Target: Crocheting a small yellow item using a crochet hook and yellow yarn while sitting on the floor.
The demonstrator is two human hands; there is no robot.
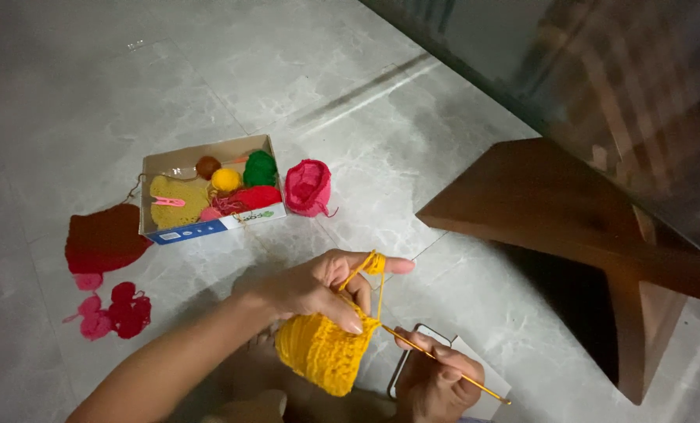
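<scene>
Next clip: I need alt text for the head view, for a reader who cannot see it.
Seen from above, a left hand holds a yellow crochet piece with yarn looped over its forefinger, while the right hand works a crochet hook into it. On the grey tiled floor beyond sit an open cardboard box of coloured yarn balls, a pink yarn ball and red crochet pieces.

The left hand (319, 286) is stretched forward with the index finger straight and the thumb bent down. The right hand (436, 380) is closed, fingers curled.
</scene>
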